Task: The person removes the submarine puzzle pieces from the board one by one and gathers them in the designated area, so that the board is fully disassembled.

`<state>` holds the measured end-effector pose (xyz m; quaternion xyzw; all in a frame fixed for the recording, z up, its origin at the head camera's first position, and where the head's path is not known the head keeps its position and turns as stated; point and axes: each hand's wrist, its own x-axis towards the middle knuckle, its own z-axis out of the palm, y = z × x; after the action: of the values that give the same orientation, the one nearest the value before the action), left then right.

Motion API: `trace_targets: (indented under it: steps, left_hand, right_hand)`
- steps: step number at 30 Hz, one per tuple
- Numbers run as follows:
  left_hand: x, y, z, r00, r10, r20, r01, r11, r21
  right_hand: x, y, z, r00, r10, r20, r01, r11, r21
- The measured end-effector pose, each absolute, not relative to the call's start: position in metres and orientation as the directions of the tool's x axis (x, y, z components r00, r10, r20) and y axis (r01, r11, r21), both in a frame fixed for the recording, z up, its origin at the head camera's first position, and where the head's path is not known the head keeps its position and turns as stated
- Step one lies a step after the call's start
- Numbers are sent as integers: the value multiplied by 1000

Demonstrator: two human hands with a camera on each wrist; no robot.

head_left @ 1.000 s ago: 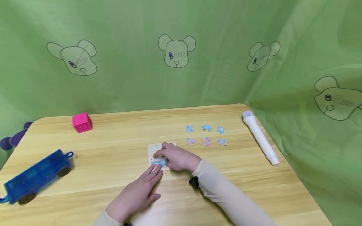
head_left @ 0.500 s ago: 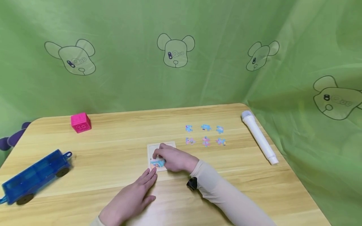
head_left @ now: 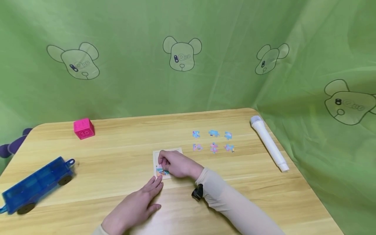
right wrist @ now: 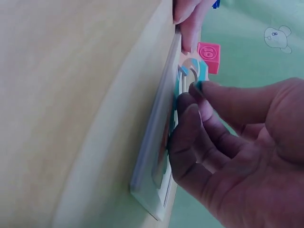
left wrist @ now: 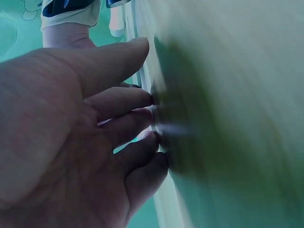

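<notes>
Head view shows our right hand pinching a puzzle piece over the puzzle tray mid-desk. Our left hand lies flat, fingers straight, fingertips touching the tray's near corner, gripping nothing.

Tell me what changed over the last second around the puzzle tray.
The right hand drew in toward the tray's near-left corner and now pinches a puzzle piece tilted up off it. The left hand slid back a little, fingertips at the tray's near edge. Six loose pieces, pink cube, blue car and white microphone stayed put.
</notes>
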<state>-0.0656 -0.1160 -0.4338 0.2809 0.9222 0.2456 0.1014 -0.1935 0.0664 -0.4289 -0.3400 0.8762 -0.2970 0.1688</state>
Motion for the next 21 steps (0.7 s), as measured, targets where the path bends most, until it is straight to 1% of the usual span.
trace_targets:
  steps: [4, 8, 12, 16, 21]
  left_hand:
    - [-65, -117, -434, -822, 568, -50, 469, 725, 505]
    - [-65, -117, -435, -819, 572, -42, 478, 722, 500]
    - [-65, -117, -435, -816, 576, -45, 482, 721, 498]
    - [-66, -117, -434, -817, 574, -57, 475, 725, 499]
    - [-65, -117, -435, -812, 581, -57, 480, 720, 501]
  right_hand:
    - [-193, 68, -428, -738, -669, -89, -469, 603, -646]
    - [-193, 74, -419, -756, -651, -69, -460, 603, -652]
    - [-194, 87, -407, -766, -640, -55, -418, 561, -714]
    - [-195, 100, -402, -764, -642, -57, -360, 499, -788]
    - [-198, 109, -408, -752, -656, -63, -358, 486, -797]
